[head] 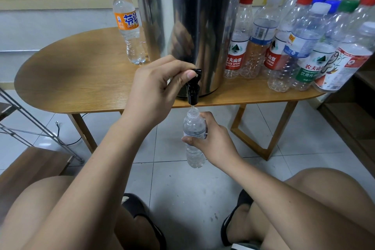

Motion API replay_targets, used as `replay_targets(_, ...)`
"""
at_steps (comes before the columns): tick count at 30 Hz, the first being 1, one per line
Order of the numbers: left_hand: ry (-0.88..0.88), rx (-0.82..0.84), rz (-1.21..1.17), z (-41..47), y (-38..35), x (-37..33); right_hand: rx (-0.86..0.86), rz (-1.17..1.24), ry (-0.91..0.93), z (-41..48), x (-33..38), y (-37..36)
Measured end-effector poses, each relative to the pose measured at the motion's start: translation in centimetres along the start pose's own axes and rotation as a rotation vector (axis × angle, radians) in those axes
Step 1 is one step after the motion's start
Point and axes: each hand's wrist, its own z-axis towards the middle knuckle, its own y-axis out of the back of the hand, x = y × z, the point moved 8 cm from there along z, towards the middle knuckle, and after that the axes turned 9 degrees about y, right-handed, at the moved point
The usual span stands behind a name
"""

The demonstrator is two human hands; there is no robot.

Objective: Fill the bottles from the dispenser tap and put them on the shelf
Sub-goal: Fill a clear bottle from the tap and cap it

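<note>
A tall steel dispenser [190, 16] stands on the wooden table [81, 79], its black tap [193, 87] hanging over the front edge. My left hand [156, 87] pinches the tap's lever with thumb and fingers. Below the spout, my right hand [211, 138] grips a small clear uncapped bottle [193, 126] upright, its mouth right under the tap and water inside it. Left of the dispenser stands a capped, orange-labelled bottle [126, 20] holding water.
Several capped, mostly empty bottles [300, 40] crowd the table to the dispenser's right. A dark wooden shelf unit [357, 111] stands at the right edge. A metal rack [30, 126] and a wooden surface [30, 166] sit at the left. My knees and feet are below, on tiled floor.
</note>
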Motion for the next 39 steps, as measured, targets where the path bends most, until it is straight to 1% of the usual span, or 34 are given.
replay_targets(39,-0.042,-0.024,0.014,-0.46,0.10,-0.26,0.004,-0.005,0.012,-0.11,0.51,0.17)
